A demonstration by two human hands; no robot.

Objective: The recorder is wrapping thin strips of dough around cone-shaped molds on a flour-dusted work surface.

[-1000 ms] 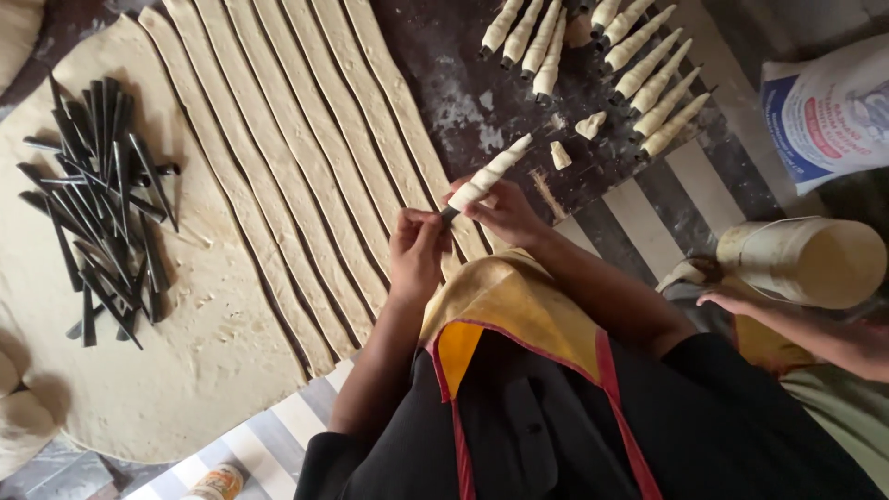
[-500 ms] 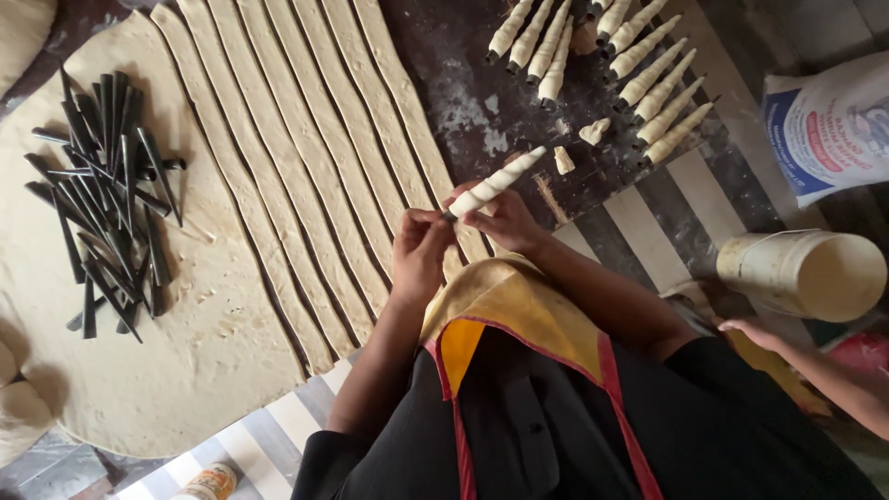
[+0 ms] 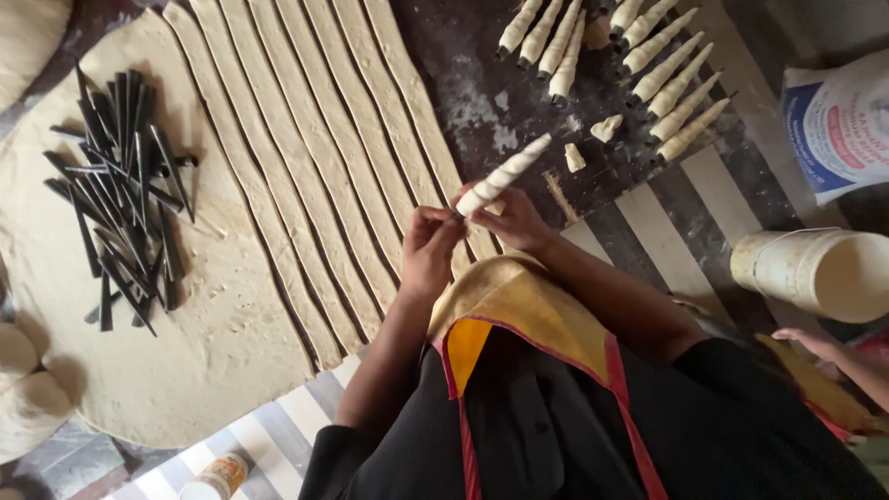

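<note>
Both hands hold dough-wrapped cone (image 3: 505,176) above cut dough strips (image 3: 315,157), at strips' right edge. Left hand (image 3: 428,248) pinches cone's wide lower end, fingers closed on it. Right hand (image 3: 509,220) grips same end from other side, fingers curled. Cone tip points up-right, away from strips. Pile of bare black cone moulds (image 3: 120,194) left of strips, on uncut dough sheet (image 3: 176,361). Rows of finished wrapped cones (image 3: 611,56) right of strips, well apart. Dough scraps (image 3: 593,139) between cone and rows. White bucket (image 3: 815,273) far right of strips; another person's hand (image 3: 810,341) just below bucket.
</note>
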